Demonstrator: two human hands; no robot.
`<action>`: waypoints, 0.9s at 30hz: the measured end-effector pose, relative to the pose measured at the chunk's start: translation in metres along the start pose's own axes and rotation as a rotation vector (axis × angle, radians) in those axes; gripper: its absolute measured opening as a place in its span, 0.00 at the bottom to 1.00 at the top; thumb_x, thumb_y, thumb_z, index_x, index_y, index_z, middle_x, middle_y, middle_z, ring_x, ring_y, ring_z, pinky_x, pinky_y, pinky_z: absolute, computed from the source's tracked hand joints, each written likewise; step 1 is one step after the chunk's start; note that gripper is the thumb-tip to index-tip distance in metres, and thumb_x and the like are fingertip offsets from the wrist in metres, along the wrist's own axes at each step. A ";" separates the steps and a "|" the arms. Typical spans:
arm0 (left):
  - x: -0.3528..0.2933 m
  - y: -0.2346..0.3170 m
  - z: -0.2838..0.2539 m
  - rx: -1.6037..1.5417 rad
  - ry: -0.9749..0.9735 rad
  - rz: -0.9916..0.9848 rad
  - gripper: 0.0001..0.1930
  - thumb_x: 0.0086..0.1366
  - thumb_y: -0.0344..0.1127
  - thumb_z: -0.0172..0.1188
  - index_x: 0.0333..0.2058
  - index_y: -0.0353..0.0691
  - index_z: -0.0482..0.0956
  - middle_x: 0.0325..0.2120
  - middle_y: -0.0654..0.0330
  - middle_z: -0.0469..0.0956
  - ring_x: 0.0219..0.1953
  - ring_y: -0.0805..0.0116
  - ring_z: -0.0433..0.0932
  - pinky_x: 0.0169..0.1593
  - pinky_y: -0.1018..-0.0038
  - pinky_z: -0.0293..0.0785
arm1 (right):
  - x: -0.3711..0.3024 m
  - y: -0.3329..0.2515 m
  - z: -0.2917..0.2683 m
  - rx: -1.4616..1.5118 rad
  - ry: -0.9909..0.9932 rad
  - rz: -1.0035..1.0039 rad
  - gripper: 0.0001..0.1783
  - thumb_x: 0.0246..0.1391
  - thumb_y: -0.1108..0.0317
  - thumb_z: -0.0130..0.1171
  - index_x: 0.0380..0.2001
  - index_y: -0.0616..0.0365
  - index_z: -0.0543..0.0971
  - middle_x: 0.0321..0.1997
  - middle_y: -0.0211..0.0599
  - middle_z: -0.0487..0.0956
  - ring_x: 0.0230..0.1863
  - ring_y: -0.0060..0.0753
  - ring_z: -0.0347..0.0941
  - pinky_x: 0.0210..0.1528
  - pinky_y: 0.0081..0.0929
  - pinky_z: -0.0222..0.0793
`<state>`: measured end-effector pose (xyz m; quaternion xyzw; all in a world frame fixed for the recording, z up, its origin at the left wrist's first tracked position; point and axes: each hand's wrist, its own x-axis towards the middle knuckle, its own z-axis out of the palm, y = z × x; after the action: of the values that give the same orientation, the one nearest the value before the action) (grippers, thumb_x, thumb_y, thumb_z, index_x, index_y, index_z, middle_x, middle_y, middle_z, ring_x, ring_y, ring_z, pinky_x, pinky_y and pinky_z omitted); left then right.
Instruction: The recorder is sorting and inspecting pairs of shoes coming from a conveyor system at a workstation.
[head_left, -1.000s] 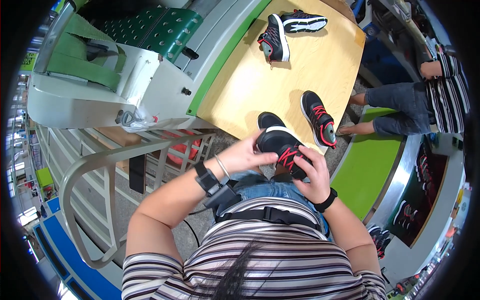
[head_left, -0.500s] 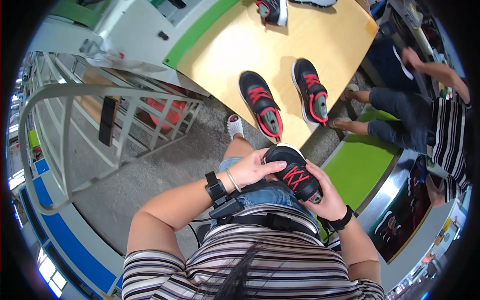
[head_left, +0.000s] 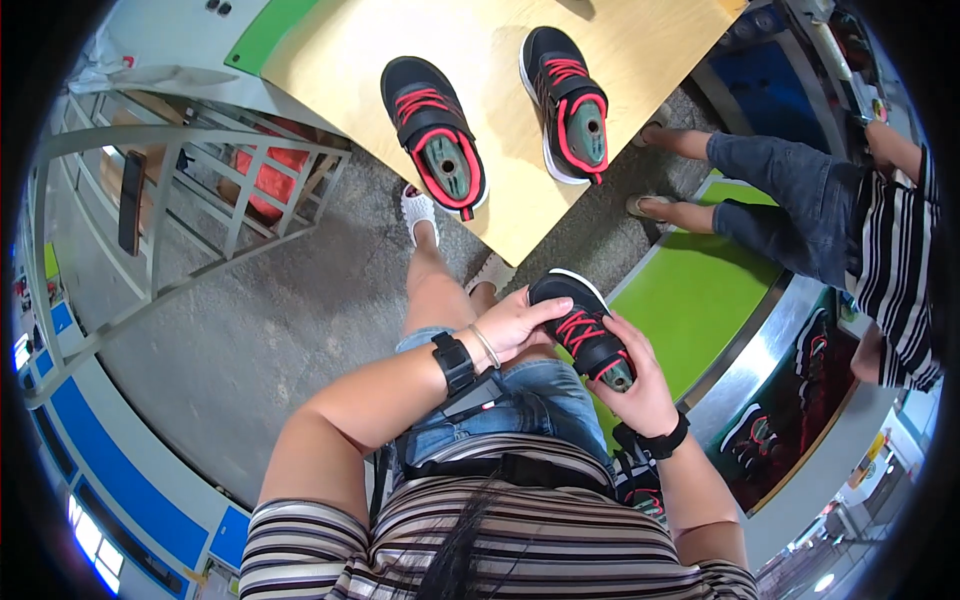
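Between my two hands, over my lap, is a black sneaker (head_left: pixel 585 338) with red laces, a white sole edge and a greenish insert in its opening. My left hand (head_left: pixel 515 325) grips the toe end, its thumb lying on the upper. Around the heel end close the fingers of my right hand (head_left: pixel 640 385). Ahead, two similar sneakers stand upright on the pale wooden tabletop (head_left: pixel 330 50): a left one (head_left: pixel 430 135) and a right one (head_left: pixel 567 100), both with red collars, heels toward me and greenish inserts inside.
At the right, a green bench surface (head_left: pixel 670 305) borders a metal-edged conveyor (head_left: pixel 760 340) carrying more sneakers (head_left: pixel 750 435). Another person in a striped shirt (head_left: pixel 890 270) stands there. A white metal rack (head_left: pixel 240 190) with a phone (head_left: pixel 131 203) stands at the left.
My view has shifted forward and right, so the table and its sneakers appear higher and further left. Both hands still hold the same sneaker, in nearly the same pose.
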<state>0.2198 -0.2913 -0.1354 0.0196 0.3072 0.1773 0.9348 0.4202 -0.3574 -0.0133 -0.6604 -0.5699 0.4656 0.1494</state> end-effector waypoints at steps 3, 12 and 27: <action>0.009 -0.007 -0.006 -0.077 0.012 0.034 0.18 0.66 0.38 0.64 0.51 0.40 0.74 0.44 0.60 0.81 0.43 0.72 0.81 0.44 0.73 0.80 | 0.011 0.003 -0.003 -0.020 -0.029 -0.004 0.42 0.37 0.74 0.71 0.61 0.54 0.71 0.66 0.55 0.68 0.66 0.55 0.64 0.68 0.43 0.58; 0.013 -0.002 -0.018 -0.115 0.012 0.130 0.19 0.68 0.39 0.61 0.53 0.35 0.73 0.46 0.56 0.80 0.48 0.66 0.81 0.53 0.65 0.79 | 0.034 -0.007 -0.004 -0.064 -0.081 0.010 0.43 0.37 0.72 0.72 0.62 0.53 0.70 0.66 0.55 0.68 0.66 0.55 0.64 0.68 0.43 0.57; 0.009 0.007 -0.018 -0.221 -0.068 0.073 0.20 0.69 0.36 0.60 0.55 0.33 0.71 0.49 0.52 0.79 0.50 0.63 0.80 0.57 0.64 0.77 | 0.035 -0.033 -0.005 -0.128 -0.092 0.067 0.43 0.38 0.75 0.71 0.62 0.55 0.70 0.66 0.51 0.67 0.67 0.49 0.64 0.68 0.38 0.59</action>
<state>0.2140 -0.2830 -0.1539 -0.0664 0.2532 0.2435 0.9339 0.4008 -0.3146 -0.0018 -0.6652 -0.5822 0.4629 0.0649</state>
